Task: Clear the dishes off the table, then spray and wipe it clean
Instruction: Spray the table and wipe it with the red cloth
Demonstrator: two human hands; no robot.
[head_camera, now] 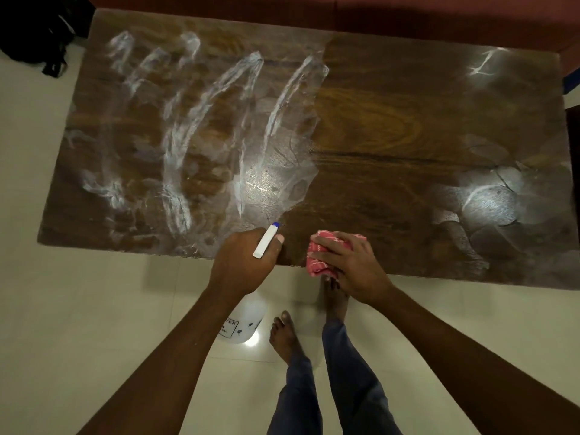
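A dark wooden table fills the view, with no dishes on it. Wet white streaks cover its left half and a wet patch shines at the right end. My left hand grips a white spray bottle at the table's near edge; the blue nozzle tip points out over the table and the bottle's body hangs below the hand. Just to its right, my right hand holds a bunched red-and-white cloth down on the table's near edge.
Pale floor tiles lie in front of and left of the table. My bare feet stand close to the near edge. A black bag sits on the floor at the far left corner. A reddish surface runs behind the table.
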